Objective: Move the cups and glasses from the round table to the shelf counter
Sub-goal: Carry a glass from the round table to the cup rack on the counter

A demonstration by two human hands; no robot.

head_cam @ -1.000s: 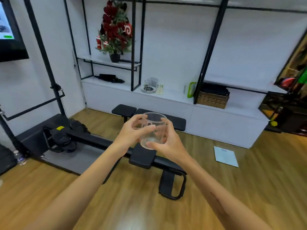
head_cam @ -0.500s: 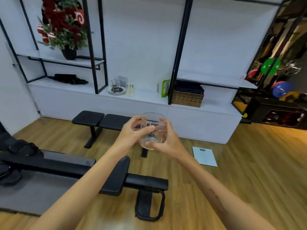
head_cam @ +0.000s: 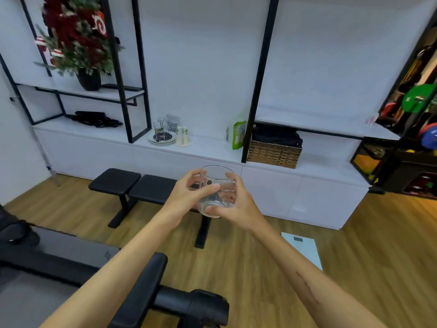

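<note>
The long white shelf counter (head_cam: 208, 147) with its black metal upright frames (head_cam: 260, 74) runs along the far wall, above a brown wooden plank floor (head_cam: 248, 263). A black padded workout bench (head_cam: 134, 185) stands on the floor in front of the counter, and part of a black exercise machine (head_cam: 151, 290) fills the lower left. On the upper left shelf sits a red and green decorated plant in a dark pot (head_cam: 75, 41). On the counter, right of centre, a brown woven wicker basket (head_cam: 274, 153) holds dark folded cloth, with a green and white pouch (head_cam: 238, 134) just beside it on its left. Further left stand a round plate with a thin wire stand (head_cam: 162, 136) and a pale paper cup stack (head_cam: 183, 137) touching its edge. A light blue square floor scale (head_cam: 305, 249) lies on the floor, right.

Both forearms reach forward at mid-frame. The left hand (head_cam: 186, 197) and right hand (head_cam: 236, 204) together hold a short clear drinking glass (head_cam: 216, 190), upright, in the air before the counter and well apart from it. The left fingers are curled round its left side, thumb across the front; the right fingers wrap its right side, thumb under its base.
</note>
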